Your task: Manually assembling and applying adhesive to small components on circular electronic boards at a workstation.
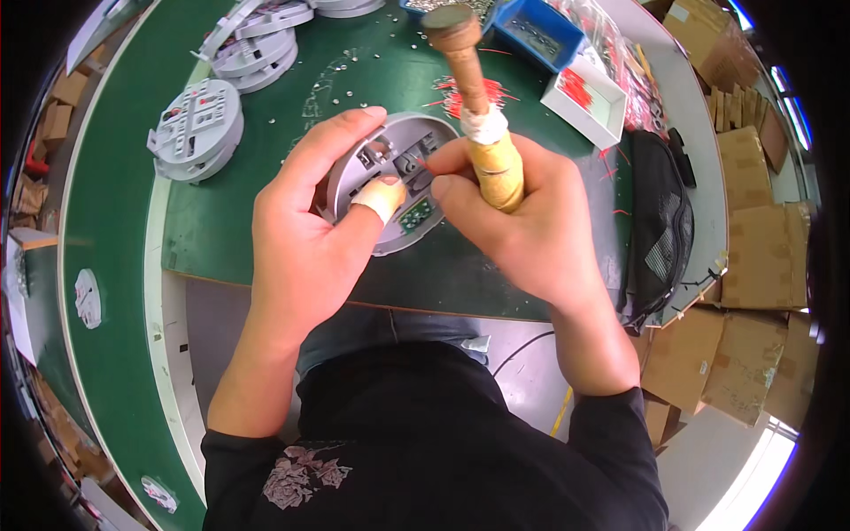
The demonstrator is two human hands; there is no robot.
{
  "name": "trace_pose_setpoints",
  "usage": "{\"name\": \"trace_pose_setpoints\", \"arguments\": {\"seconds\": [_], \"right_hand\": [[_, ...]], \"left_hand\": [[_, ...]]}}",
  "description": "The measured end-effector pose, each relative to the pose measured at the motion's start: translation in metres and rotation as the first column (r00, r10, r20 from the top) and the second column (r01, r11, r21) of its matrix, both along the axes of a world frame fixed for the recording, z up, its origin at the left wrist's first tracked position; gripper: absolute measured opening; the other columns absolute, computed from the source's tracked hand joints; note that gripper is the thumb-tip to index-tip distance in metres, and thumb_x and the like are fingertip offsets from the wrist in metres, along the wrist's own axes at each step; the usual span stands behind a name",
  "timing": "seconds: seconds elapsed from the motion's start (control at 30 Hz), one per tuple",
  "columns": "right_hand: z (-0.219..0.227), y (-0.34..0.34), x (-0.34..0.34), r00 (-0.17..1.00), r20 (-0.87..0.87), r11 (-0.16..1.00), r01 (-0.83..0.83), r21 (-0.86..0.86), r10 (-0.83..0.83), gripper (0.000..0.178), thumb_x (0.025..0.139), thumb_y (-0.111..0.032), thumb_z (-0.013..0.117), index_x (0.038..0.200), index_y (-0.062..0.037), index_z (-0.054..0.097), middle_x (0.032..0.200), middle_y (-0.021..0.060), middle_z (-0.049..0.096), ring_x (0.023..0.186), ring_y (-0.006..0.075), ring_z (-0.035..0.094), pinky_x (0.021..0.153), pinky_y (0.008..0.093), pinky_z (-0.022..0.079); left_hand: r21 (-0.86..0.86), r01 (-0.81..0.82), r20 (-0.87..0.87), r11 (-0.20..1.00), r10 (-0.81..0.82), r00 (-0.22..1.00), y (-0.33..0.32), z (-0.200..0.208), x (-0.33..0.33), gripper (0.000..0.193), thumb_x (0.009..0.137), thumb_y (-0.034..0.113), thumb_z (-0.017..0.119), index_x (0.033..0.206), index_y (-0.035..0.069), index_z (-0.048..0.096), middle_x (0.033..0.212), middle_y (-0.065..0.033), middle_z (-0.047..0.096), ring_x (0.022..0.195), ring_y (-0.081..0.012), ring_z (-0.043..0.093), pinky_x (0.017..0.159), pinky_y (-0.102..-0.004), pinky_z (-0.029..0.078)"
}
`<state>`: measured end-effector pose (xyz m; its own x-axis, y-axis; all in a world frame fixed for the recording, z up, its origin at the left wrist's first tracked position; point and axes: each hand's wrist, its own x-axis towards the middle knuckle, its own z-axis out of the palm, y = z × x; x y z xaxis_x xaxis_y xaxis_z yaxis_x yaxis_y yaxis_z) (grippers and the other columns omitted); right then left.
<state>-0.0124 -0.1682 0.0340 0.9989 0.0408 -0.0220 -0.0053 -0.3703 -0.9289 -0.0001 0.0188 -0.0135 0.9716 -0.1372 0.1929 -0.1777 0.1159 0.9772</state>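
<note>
My left hand (310,212) grips a round grey plastic housing (409,237) by its left rim. The fingers are behind the wall and the thumb, wrapped in pale tape, presses inside. Slots, fittings and a small green circuit board (414,215) show within the housing. In my right hand (540,212) stands a tape-wrapped tool (482,124), its brown knobbed end up, white and yellow tape lower down; its kind is unclear. The thumb and forefinger of this hand come close together at the housing's right side, by a thin red wire (422,163). Their tips partly hide the housing.
Grey round housings (199,124) are stacked at the far left. Red wires (452,93) lie behind my hands. Blue bins (536,35) and a white box (602,124) of red pieces stand far right, near a black bag (660,221). Small metal parts dot the green table (221,239).
</note>
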Motion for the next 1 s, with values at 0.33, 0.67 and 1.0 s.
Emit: {"name": "trace_pose_setpoints", "arguments": {"seconds": [0.33, 0.67, 1.0], "right_hand": [[-0.003, -0.008, 0.005, 0.994, 0.105, 0.974, -0.015, -0.225, 0.04, 0.02, 0.081, -0.011, 0.073, 0.096, 0.0012, 0.072, 0.068, 0.0147, 0.066, 0.059, 0.0178, 0.064, 0.059, 0.0339, 0.051], [0.034, -0.018, 0.035, 0.944, -0.319, 0.972, -0.149, -0.18, 0.086, 0.017, 0.085, -0.011, 0.072, 0.097, 0.0002, 0.073, 0.074, -0.0012, 0.066, 0.063, 0.0041, 0.057, 0.056, 0.0216, 0.045], [0.001, -0.019, 0.016, 0.979, -0.195, 0.998, -0.063, -0.027, 0.056, 0.014, 0.086, -0.007, 0.07, 0.097, 0.0017, 0.072, 0.079, 0.0003, 0.067, 0.07, 0.0042, 0.058, 0.063, 0.0224, 0.047]], "left_hand": [[0.126, -0.042, 0.247, 0.991, 0.01, 0.969, -0.006, -0.004, 0.009, 0.048, 0.083, -0.014, 0.065, 0.129, 0.001, 0.064, 0.119, -0.0101, 0.066, 0.103, -0.0174, 0.068, 0.085, -0.028, 0.056], [0.522, -0.325, 0.566, 0.788, -0.035, 0.824, -0.021, 0.005, 0.017, 0.036, 0.079, -0.008, 0.07, 0.112, 0.006, 0.066, 0.101, -0.0114, 0.068, 0.083, -0.0265, 0.069, 0.071, -0.0341, 0.056], [0.205, -0.063, 0.266, 0.977, 0.007, 0.964, -0.016, -0.019, 0.023, 0.041, 0.077, -0.005, 0.074, 0.115, 0.007, 0.064, 0.105, -0.0098, 0.068, 0.085, -0.0274, 0.069, 0.073, -0.0341, 0.056]]}}
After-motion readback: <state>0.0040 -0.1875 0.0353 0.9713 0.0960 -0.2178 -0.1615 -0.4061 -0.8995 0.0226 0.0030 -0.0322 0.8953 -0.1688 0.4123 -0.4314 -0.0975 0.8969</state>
